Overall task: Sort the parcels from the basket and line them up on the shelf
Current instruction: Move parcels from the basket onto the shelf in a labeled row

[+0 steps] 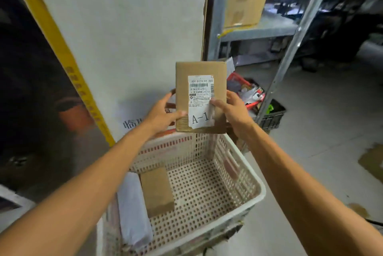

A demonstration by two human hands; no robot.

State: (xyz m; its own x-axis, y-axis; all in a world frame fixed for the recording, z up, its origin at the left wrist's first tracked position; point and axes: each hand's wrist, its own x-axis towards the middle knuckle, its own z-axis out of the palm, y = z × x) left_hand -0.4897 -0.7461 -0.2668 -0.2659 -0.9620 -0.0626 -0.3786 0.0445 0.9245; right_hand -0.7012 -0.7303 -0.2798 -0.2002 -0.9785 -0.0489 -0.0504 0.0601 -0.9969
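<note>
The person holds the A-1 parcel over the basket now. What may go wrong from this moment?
1. The left hand and right hand grip only the lower half of the parcel; it might tip and drop into the basket.
2. The A-1 sticker looks wrinkled at its edge, under the right thumb, so it may peel.

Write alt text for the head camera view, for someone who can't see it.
The left hand and right hand hold a cardboard parcel labelled A-1 upright above a white perforated basket. In the basket lie a brown box and a white wrapped parcel.
</note>
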